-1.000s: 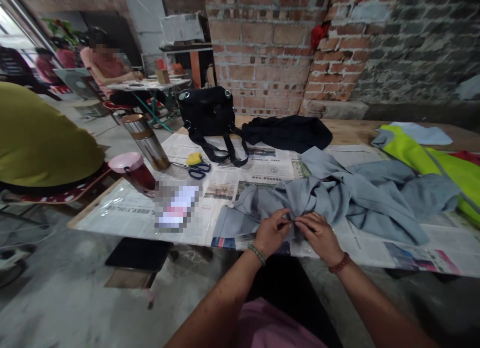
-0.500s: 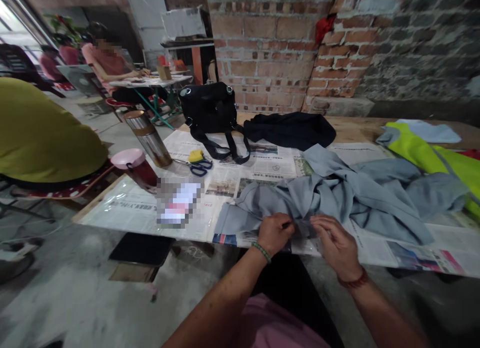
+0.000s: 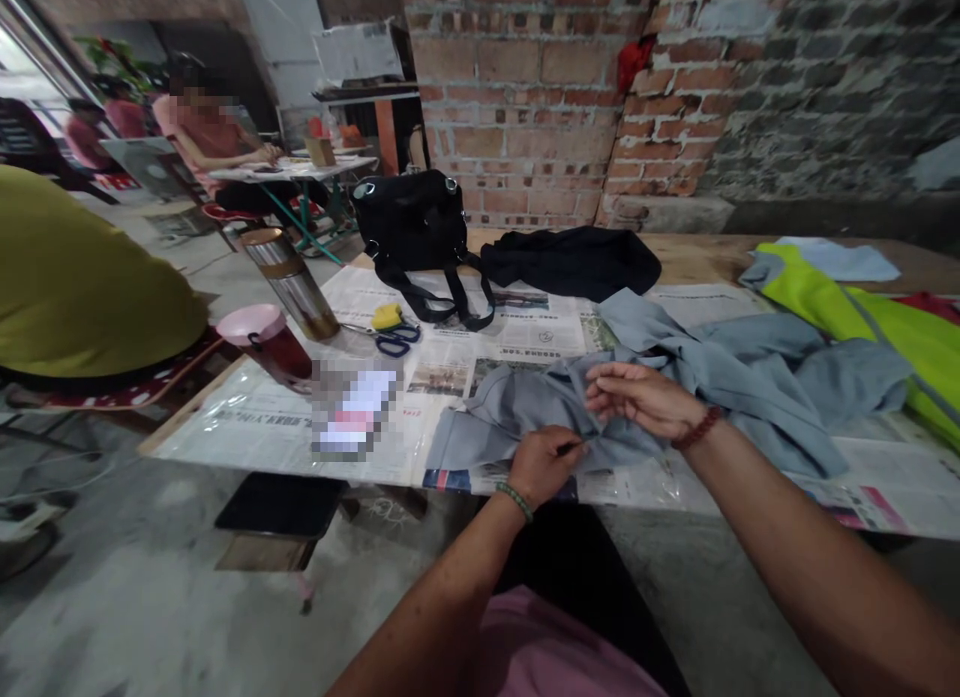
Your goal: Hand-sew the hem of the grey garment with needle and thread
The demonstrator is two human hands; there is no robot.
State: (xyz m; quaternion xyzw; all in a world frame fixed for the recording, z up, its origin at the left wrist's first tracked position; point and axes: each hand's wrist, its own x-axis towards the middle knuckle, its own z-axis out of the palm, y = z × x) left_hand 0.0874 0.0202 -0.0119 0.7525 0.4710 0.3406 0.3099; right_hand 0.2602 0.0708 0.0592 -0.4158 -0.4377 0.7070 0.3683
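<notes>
A crumpled grey garment (image 3: 517, 402) lies spread along the front of the table. My left hand (image 3: 541, 467), with a green bead bracelet, is closed at its near edge; a small black piece (image 3: 571, 447) shows between thumb and forefinger, its kind too small to tell. My right hand (image 3: 637, 397), wearing a red bracelet, is raised above the cloth, beyond and right of the left. Its thumb and forefinger are pinched together, the other fingers loosely curled. Whatever is in that pinch is too fine to make out.
Newspaper under clear plastic covers the table (image 3: 247, 432). On the left are a phone (image 3: 360, 407), pink-lidded cup (image 3: 266, 342), steel flask (image 3: 292, 282), scissors (image 3: 397, 339) and yellow sponge-like piece (image 3: 387, 317). Behind are a black bag (image 3: 412, 222) and dark cloth (image 3: 574, 260). People sit at left.
My right hand has risen and moved forward and left, away from the table's edge and over the grey garment. My left hand stays nearly in place. The view has shifted slightly.
</notes>
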